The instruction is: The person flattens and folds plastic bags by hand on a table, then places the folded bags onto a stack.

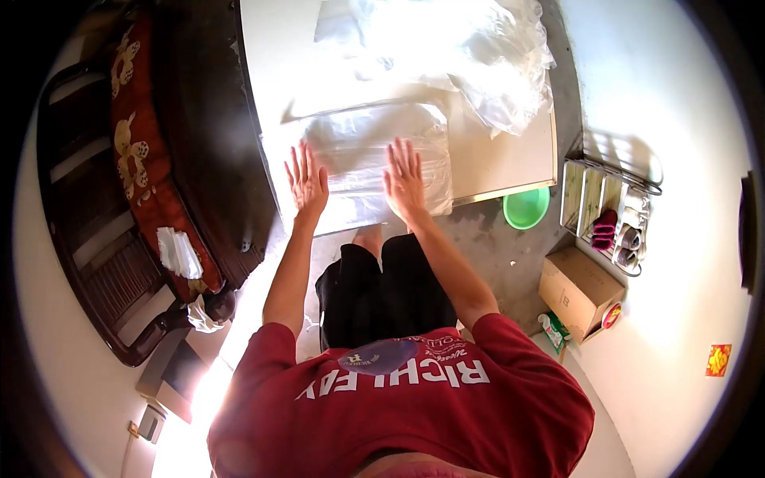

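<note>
A flat stack of clear plastic bags or sheeting lies near the front edge of the white table. My left hand rests palm down at its left side, fingers stretched out and apart. On the right part of the same plastic, my right hand lies flat with its fingers extended. Neither hand grips anything. A loose, crumpled heap of clear plastic is farther back on the table, partly washed out by glare.
A green basin is on the floor by the table's right corner. Right of it stand a shoe rack and a cardboard box. To the left is a dark wooden bench with a red patterned cover.
</note>
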